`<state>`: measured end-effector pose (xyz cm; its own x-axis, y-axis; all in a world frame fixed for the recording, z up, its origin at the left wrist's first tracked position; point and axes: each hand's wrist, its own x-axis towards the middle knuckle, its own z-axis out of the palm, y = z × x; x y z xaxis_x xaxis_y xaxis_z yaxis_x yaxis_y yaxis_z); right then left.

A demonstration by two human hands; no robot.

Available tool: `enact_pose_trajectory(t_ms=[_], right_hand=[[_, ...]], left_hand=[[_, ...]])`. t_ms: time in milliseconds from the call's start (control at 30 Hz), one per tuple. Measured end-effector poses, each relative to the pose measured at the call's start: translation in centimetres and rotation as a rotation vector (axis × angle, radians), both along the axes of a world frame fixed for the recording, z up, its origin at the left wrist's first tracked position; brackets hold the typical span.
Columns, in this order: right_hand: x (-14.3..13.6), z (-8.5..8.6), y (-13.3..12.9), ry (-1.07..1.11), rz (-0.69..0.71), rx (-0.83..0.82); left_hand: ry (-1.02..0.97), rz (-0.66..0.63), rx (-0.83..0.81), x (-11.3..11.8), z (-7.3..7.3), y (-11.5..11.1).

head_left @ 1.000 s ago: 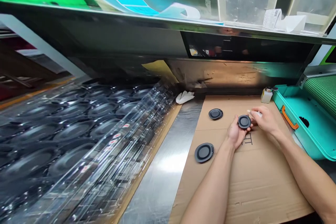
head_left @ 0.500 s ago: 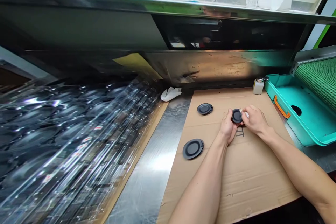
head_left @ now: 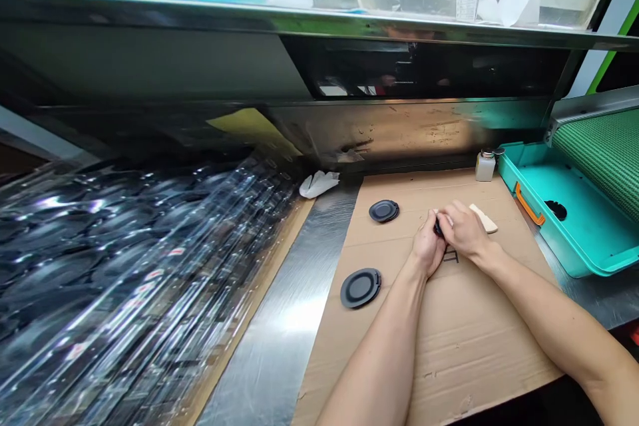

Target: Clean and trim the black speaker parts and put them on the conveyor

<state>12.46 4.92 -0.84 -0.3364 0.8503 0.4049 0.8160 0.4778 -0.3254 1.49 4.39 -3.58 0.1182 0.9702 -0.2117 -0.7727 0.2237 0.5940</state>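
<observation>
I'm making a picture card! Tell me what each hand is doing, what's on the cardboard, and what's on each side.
left hand: holds a small black thing, mostly hidden
right hand: fingers at the same thing
on cardboard: a nearer black disc, a farther black disc, a white pad beside the right hand
right side: teal bin, orange handle
left side: clear plastic, blurry

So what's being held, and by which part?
The left hand and right hand hold a black piece between them; it's mostly hidden, so I can't tell which part.
</observation>
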Motion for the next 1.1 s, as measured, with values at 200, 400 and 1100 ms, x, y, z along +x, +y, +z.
enact_pose_trajectory(t_ms=[200, 400, 1100], right_hand=[[0.6, 0.2, 0.0, -0.021, 0.019, 0.056], [0.5, 0.2, -0.3, -0.059, 0.03, 0.088], [-0.5, -0.9, -1.8, 0.05, 0.128, 0.048]], left_hand=[[-0.004, -0.053, -0.032, -0.2, 0.5, 0.0], [0.011, -0.053, -0.033, 0.0, 1.0, -0.3], [-0.009, -0.083, -0.075, -0.4, 1.0, 0.0]])
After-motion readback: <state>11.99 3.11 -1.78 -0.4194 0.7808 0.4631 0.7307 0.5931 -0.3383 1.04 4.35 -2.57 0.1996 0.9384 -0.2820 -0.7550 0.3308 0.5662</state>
